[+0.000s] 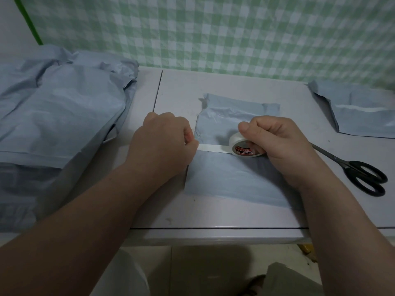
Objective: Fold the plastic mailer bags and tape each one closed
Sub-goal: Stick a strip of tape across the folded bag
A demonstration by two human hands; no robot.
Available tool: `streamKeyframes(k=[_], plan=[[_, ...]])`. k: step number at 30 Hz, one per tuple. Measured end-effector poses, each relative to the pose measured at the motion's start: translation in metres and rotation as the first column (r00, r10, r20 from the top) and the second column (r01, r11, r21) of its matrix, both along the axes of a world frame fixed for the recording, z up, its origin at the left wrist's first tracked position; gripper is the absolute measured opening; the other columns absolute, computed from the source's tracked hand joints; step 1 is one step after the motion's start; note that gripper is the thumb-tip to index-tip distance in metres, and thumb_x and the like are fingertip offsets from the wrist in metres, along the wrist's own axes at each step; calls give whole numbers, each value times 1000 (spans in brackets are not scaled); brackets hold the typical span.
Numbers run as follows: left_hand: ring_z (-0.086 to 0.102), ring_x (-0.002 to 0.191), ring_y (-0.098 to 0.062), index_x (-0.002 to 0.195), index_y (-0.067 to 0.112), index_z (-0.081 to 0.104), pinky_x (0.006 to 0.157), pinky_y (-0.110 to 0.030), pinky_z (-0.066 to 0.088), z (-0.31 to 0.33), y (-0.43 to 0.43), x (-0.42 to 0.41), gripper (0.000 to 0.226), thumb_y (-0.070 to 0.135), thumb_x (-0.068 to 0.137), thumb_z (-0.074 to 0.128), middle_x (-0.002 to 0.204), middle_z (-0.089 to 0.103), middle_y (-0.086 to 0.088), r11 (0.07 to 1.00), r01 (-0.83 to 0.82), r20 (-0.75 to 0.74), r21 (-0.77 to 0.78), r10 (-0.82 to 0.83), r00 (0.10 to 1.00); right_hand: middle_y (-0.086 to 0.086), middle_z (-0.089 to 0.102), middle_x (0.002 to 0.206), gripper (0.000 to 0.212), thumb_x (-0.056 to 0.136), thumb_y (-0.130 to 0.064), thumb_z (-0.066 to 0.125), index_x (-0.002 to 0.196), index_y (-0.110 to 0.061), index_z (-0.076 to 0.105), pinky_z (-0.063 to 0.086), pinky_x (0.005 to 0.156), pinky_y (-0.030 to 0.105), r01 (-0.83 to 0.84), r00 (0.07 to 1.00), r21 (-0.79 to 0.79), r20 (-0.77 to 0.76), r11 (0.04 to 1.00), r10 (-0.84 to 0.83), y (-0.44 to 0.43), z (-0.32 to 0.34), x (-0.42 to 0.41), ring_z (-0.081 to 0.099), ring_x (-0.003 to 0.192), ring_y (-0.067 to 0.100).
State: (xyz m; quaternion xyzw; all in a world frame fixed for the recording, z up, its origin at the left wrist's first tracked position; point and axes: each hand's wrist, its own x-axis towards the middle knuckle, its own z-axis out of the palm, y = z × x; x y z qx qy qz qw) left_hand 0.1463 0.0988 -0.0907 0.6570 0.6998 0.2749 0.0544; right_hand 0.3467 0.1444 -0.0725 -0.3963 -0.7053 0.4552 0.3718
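Where the mailer lies: pale blue folded plastic mailer bag point(230, 176) flat at the middle of the white tabletop point(213, 212), under both hands.
Tape: white roll of PVC tape point(245, 147) over the bag, a white strip point(211, 148) drawn leftward off it.
Right hand point(282, 144): grips the roll.
Left hand point(162, 144): pinches the strip's free end.
Left side: heap of pale blue mailer bags point(53, 107).
Right side: black-handled scissors point(361, 174); beyond them, another blue bag point(363, 112).

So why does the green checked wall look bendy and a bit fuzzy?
Head view: the wide-angle lens bows the checked wall toward the edges, and its squares look soft; the tape roll in the right hand and the tape strip pinched by the left hand look sharper; dim, even light, a soft shadow beside the roll on the mailer bag.
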Motion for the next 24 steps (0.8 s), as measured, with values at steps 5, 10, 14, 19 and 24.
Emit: streamKeyframes(k=[5, 10, 14, 19, 24], plan=[[45, 81, -23, 81, 22, 43, 70, -36, 40, 4, -3, -1, 22, 24, 78, 65, 76, 54, 4, 998, -46, 58, 30, 45, 997, -11, 37, 49, 44, 86, -30, 63, 46, -22, 45, 29, 52, 17, -8, 1000, 7, -17, 1000, 8, -1, -1, 0, 34, 52, 6], [56, 82, -27, 82, 17, 58, 73, -35, 41, 7, -6, 4, 16, 2, 79, 52, 81, 62, -2, 982, -41, 112, 184, 20, 994, -10, 36, 50, 46, 90, -25, 61, 48, -22, 43, 28, 52, 18, -1, 1000, -1, -24, 1000, 1, -2, 0, -1, 33, 52, 7], [57, 109, -25, 114, 11, 63, 104, -32, 28, 11, -24, 32, 42, 21, 81, 40, 113, 66, -6, 983, 151, 16, 101, -153, 988, -7, 37, 52, 43, 90, -26, 62, 51, -19, 45, 28, 54, 22, -6, 999, 1, -35, 1000, 6, -2, 0, 0, 33, 53, 8], [12, 144, -19, 147, 11, 16, 116, -43, 5, 5, -40, 56, 87, 54, 75, -4, 155, 18, -6, 959, 182, -264, -217, -237, 935, -6, 38, 51, 41, 90, -25, 61, 54, -13, 45, 29, 53, 20, -6, 999, 2, -48, 1000, 6, -4, 1, -1, 34, 53, 7], [1, 146, -18, 150, 10, 0, 117, -43, 4, -3, -44, 56, 96, 58, 68, -15, 159, 2, -6, 955, 169, -346, -243, -249, 905, -7, 40, 51, 43, 90, -27, 62, 51, -18, 46, 30, 55, 23, -6, 999, 16, -31, 1000, 7, -4, 0, -2, 36, 54, 8]])
